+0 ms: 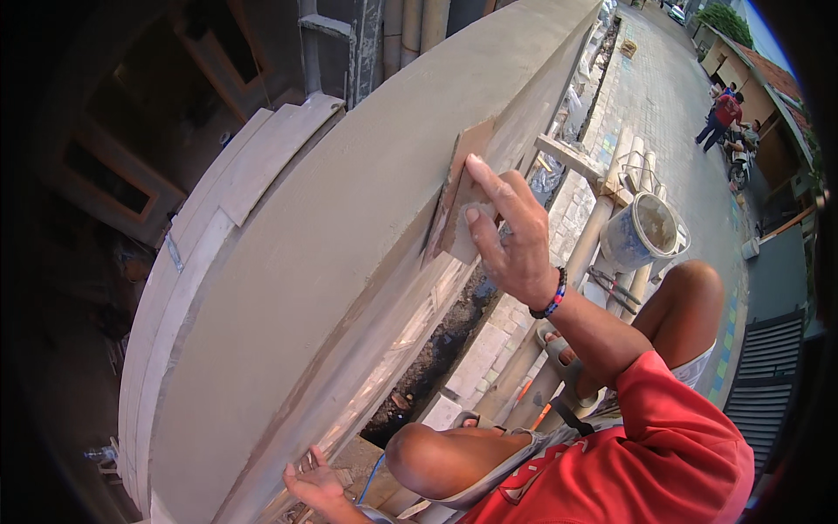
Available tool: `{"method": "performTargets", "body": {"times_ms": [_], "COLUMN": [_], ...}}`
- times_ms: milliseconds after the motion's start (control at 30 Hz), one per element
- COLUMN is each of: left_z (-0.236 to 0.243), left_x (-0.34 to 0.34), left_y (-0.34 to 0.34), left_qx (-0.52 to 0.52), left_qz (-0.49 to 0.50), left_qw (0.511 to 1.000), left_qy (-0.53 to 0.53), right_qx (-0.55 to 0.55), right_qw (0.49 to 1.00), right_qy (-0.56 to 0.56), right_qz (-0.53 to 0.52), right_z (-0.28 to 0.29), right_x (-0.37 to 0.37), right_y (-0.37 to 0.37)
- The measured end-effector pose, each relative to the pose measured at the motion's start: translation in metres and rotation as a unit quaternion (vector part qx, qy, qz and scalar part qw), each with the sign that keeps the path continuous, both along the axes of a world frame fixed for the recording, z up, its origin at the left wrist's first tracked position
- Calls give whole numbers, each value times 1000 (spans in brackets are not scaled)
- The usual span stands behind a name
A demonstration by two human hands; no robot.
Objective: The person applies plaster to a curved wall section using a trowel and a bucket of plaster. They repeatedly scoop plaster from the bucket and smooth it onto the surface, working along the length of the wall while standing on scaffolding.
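My right hand (517,229) pinches a thin, flat, brownish board (463,170) and holds it against the outer edge of a smooth grey plastered slab (349,210). The thumb and fingers press on the board's near face. A beaded bracelet is on that wrist. Low in the view, my left hand (316,482) is beside the slab's lower side face, palm up with fingers apart and nothing in it. Whether its fingertips touch the face, I cannot tell.
A plaster-smeared bucket (642,231) stands by bamboo poles (594,231), with a pair of pliers (614,290) close by. Below the slab runs a dark ditch (441,358). Wooden formwork boards (196,227) line the far side. People (724,113) are on the paved street (672,131).
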State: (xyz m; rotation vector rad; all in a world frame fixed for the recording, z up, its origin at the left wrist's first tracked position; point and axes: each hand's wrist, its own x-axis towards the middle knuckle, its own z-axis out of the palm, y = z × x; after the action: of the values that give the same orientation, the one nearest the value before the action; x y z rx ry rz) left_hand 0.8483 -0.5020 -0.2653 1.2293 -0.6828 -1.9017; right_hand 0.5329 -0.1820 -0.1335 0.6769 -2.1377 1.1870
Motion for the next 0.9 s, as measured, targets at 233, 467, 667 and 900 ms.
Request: {"method": "performTargets", "body": {"times_ms": [233,467,667,900], "left_z": [-4,-7,-5,-15], "left_x": [9,4,11,5], "left_y": [-11,-18,-22,-35], "left_qx": [13,30,21,63], "left_qz": [-14,-43,-65,-17], "left_qw": [1000,999,998,998], "left_qy": [4,-5,-3,-11], "right_qx": [-57,-43,-187,-118], "right_qw": [998,994,980,980], "right_qy": [-35,-94,-46,-146], "right_qz": [-24,30,-57,69], "right_z": [-16,-43,-21,-49], "right_x": [3,24,-32,17], "right_y": [31,0,51,5]}}
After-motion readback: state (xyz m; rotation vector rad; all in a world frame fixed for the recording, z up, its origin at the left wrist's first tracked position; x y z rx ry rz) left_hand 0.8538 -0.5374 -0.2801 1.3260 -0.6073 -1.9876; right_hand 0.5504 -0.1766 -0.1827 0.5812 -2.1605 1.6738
